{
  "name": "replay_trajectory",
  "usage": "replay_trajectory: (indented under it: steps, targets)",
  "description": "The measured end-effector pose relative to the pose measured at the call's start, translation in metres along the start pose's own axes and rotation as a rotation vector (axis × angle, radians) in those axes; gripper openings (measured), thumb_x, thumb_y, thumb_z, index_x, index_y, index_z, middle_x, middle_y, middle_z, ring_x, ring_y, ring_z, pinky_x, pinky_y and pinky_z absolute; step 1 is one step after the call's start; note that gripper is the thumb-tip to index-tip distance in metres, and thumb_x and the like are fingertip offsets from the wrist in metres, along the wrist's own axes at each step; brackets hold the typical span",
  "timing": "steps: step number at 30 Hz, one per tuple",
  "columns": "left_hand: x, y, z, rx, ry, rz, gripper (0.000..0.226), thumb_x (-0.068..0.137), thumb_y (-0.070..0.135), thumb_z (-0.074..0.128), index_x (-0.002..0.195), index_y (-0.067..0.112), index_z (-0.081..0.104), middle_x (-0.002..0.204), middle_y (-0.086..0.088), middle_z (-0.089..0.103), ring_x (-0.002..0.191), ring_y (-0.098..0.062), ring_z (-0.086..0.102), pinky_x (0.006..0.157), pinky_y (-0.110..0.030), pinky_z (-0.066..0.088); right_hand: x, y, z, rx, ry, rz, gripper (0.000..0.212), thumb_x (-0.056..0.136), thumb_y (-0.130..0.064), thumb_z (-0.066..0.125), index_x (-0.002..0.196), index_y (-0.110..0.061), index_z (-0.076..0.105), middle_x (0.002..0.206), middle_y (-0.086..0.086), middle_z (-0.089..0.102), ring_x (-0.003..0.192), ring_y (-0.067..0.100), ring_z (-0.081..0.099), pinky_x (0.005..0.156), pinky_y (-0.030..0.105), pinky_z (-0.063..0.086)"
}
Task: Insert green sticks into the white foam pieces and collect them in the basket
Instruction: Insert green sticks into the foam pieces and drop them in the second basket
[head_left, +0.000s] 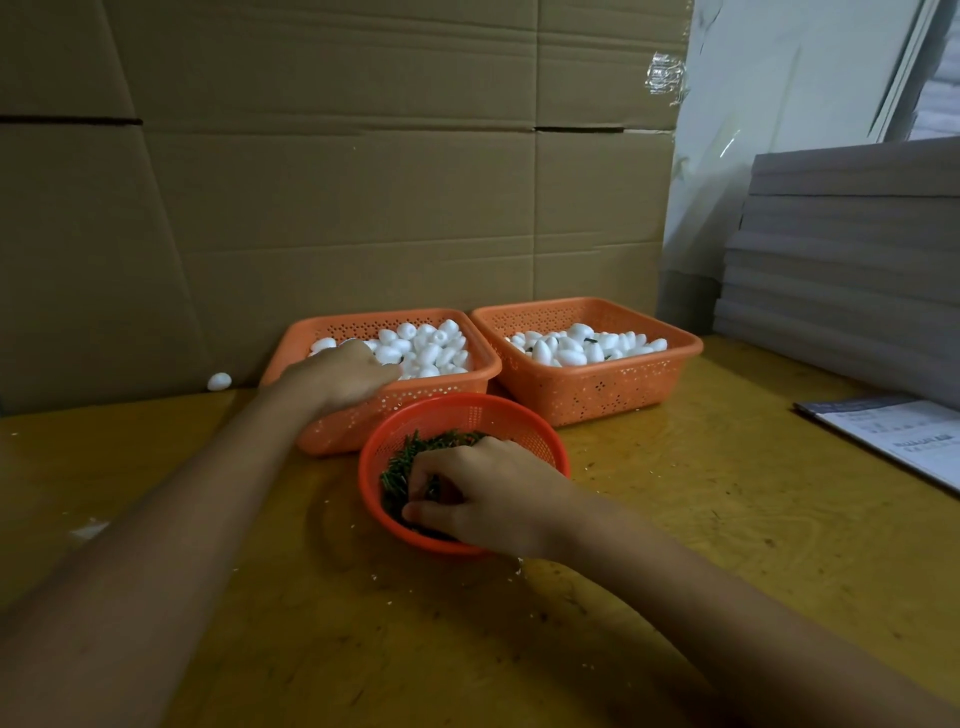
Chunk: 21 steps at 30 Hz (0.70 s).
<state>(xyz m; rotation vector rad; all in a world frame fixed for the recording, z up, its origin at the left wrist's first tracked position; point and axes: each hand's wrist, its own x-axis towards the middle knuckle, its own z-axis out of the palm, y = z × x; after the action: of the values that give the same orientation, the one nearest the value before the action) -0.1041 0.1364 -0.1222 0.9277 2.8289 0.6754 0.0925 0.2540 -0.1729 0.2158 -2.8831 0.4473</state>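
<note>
Two orange rectangular baskets stand side by side at the back of the table. The left basket (415, 397) holds plain white foam pieces (431, 345), and my left hand (337, 376) reaches into it, fingers curled among them; what it grips is hidden. The right basket (613, 389) holds white foam pieces (576, 348), some with dark sticks in them. In front, a round red basket (467, 415) contains green sticks (410, 457). My right hand (483, 493) is down inside it, fingers and thumb pinching at the sticks.
A loose foam piece (219, 381) lies by the cardboard wall (337, 208) at the left. Grey stacked sheets (841, 270) and a printed paper (893, 436) sit at the right. The yellow table (675, 519) carries small crumbs.
</note>
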Motion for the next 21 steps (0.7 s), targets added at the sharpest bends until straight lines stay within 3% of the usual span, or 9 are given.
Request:
replay_trajectory:
  steps: [3,6,8,9,12,14,16,18,21]
  targets:
    - [0.003,-0.001,-0.001,-0.044,0.045,-0.041,0.031,0.095,0.038,0.066,0.094,0.009,0.076,0.131,-0.012,0.071,0.13,-0.034,0.06,0.107,-0.044,0.049,0.0,0.0,-0.001,0.011,-0.009,-0.009,0.02,0.1,-0.044,0.065,0.113,-0.029,0.068,0.075,-0.013,0.056,0.065,0.005,0.052,0.057,0.024,0.031]
    - [0.009,-0.004,-0.007,-0.077,0.067,-0.097,0.019,0.087,0.033,0.078,0.074,0.021,0.071,0.117,0.003,0.074,0.103,-0.022,0.068,0.09,-0.033,0.051,0.0,0.0,-0.001,0.01,-0.02,-0.004,0.018,0.1,-0.042,0.065,0.112,-0.03,0.068,0.083,-0.009,0.063,0.072,0.012,0.059,0.062,0.029,0.037]
    - [0.013,-0.006,-0.008,-0.125,0.067,-0.116,0.014,0.084,0.028,0.082,0.075,0.023,0.074,0.119,0.005,0.073,0.092,-0.015,0.066,0.086,-0.029,0.048,-0.001,0.0,-0.001,0.009,-0.023,-0.003,0.017,0.099,-0.042,0.065,0.112,-0.03,0.068,0.087,-0.008,0.066,0.077,0.014,0.062,0.066,0.031,0.041]
    - [0.013,-0.005,-0.009,-0.152,0.06,-0.119,0.007,0.084,0.025,0.083,0.084,0.02,0.078,0.124,0.002,0.072,0.091,-0.013,0.065,0.086,-0.028,0.047,-0.001,0.0,-0.001,0.009,-0.023,-0.002,0.017,0.099,-0.041,0.065,0.111,-0.03,0.068,0.089,-0.007,0.067,0.078,0.014,0.063,0.067,0.031,0.043]
    - [0.013,-0.003,-0.012,-0.193,-0.044,-0.146,0.047,0.081,0.021,0.086,0.126,0.011,0.074,0.141,-0.002,0.066,0.11,-0.02,0.065,0.091,-0.03,0.051,-0.001,0.0,0.0,0.005,-0.012,0.003,0.017,0.099,-0.041,0.066,0.11,-0.03,0.068,0.089,-0.006,0.069,0.08,0.016,0.065,0.071,0.034,0.049]
    - [0.012,-0.001,-0.016,-0.209,-0.111,-0.183,0.061,0.077,0.024,0.09,0.134,0.014,0.07,0.139,-0.004,0.066,0.116,-0.025,0.065,0.096,-0.037,0.056,0.0,0.0,0.0,0.003,-0.011,0.006,0.016,0.098,-0.042,0.066,0.109,-0.03,0.068,0.088,-0.005,0.07,0.08,0.016,0.066,0.073,0.036,0.052]
    - [0.014,-0.001,-0.019,-0.235,-0.111,-0.2,0.05,0.075,0.02,0.092,0.122,0.015,0.077,0.131,-0.001,0.066,0.113,-0.022,0.063,0.088,-0.035,0.058,0.0,0.0,0.0,0.007,-0.01,0.007,0.016,0.098,-0.042,0.066,0.109,-0.03,0.068,0.088,-0.005,0.07,0.08,0.017,0.066,0.074,0.037,0.053]
    - [0.013,-0.001,-0.02,-0.292,-0.054,-0.189,0.029,0.074,0.009,0.094,0.099,0.016,0.083,0.123,0.0,0.064,0.103,-0.017,0.062,0.067,-0.024,0.054,0.0,0.0,0.001,0.006,-0.014,0.005,0.016,0.098,-0.042,0.065,0.109,-0.031,0.067,0.088,-0.004,0.07,0.08,0.017,0.066,0.074,0.038,0.053]
    - [0.013,-0.005,-0.02,-0.342,-0.011,-0.175,0.027,0.073,-0.004,0.091,0.089,0.016,0.082,0.126,-0.005,0.068,0.08,-0.016,0.069,0.049,-0.018,0.053,0.0,0.0,0.0,0.007,-0.012,0.002,0.016,0.099,-0.042,0.065,0.11,-0.03,0.068,0.088,-0.005,0.069,0.078,0.016,0.065,0.069,0.034,0.048]
